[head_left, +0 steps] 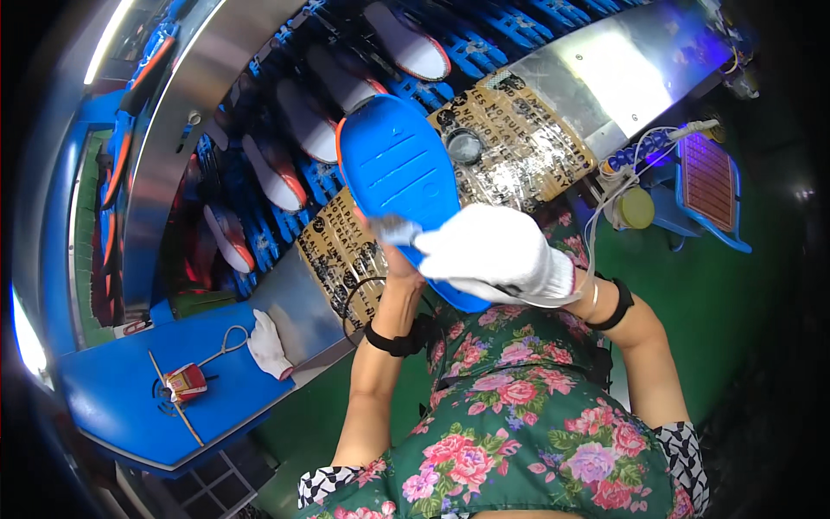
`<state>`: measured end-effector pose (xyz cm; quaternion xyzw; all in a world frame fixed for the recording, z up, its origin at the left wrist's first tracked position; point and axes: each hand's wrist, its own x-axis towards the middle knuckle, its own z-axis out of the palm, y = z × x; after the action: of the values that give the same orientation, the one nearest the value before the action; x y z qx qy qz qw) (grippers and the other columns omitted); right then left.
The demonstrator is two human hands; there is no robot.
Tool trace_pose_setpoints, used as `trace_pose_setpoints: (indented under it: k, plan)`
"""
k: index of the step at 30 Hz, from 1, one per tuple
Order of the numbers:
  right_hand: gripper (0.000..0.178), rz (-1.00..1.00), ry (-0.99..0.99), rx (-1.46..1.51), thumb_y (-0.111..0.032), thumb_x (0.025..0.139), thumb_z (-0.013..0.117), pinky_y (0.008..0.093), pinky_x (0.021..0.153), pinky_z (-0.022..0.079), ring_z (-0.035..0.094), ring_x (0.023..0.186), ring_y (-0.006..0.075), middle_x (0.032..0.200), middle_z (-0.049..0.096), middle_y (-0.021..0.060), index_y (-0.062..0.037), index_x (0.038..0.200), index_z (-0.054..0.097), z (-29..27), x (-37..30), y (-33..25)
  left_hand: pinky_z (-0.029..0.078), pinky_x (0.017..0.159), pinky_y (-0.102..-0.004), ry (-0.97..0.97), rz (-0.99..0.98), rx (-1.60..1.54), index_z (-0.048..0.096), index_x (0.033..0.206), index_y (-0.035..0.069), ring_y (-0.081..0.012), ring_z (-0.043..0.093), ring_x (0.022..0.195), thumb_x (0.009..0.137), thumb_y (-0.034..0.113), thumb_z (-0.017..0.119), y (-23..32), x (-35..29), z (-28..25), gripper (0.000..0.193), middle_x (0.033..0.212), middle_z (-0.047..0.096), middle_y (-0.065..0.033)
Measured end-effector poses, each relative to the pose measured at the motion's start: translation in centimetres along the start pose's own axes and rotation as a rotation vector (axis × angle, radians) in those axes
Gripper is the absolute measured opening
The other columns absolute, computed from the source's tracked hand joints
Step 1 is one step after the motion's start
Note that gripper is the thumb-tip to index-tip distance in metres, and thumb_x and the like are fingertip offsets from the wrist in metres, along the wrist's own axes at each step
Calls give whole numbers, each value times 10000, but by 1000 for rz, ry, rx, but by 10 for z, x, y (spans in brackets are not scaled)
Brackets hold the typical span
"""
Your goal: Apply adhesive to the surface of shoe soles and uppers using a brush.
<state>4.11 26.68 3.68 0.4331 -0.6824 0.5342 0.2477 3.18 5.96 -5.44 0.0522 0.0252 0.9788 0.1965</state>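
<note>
A blue shoe sole (402, 160) with raised ridges and an orange edge tilts in front of me, over the work ledge. My bare left hand (403, 264) is closed on its left side, with most of the fingers hidden beneath it. In a white glove, my right hand (501, 251) is closed on a brush, whose blurred bristles (396, 230) lie over the lower part of the sole. The brush's handle is mostly hidden by the glove. Just right of the sole stands a small round cup (464, 146) on taped cardboard (519, 130).
Beyond the ledge, a rack of blue holders (475, 54) carries several pale soles (406, 43) with orange edges. At left, a blue table (112, 389) bears a white glove (268, 344) and a small red item (185, 381). A brown-topped stool (711, 173) stands right.
</note>
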Motion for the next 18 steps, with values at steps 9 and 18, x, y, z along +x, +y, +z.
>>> trace_pose_setpoints:
  k: [9, 18]
  plan:
    - [298, 54, -36, 16, -95, 813, 770, 394, 800, 577, 712, 907, 270, 1116, 748, 101, -117, 1110, 759, 8, -14, -9, 539, 967, -521, 257, 36, 644, 413, 1447, 61, -332, 635, 1119, 777, 961, 348, 7, 10, 2, 1123, 1308, 593, -165]
    - [158, 114, 19, -12, -46, 774, 807, 352, 781, 578, 739, 872, 236, 965, 778, 102, -109, 918, 799, 19, -21, -10, 536, 853, -493, -44, -29, 606, 469, 1253, -28, -328, 663, 842, 693, 994, 447, 8, 25, 27, 1166, 953, 617, -170]
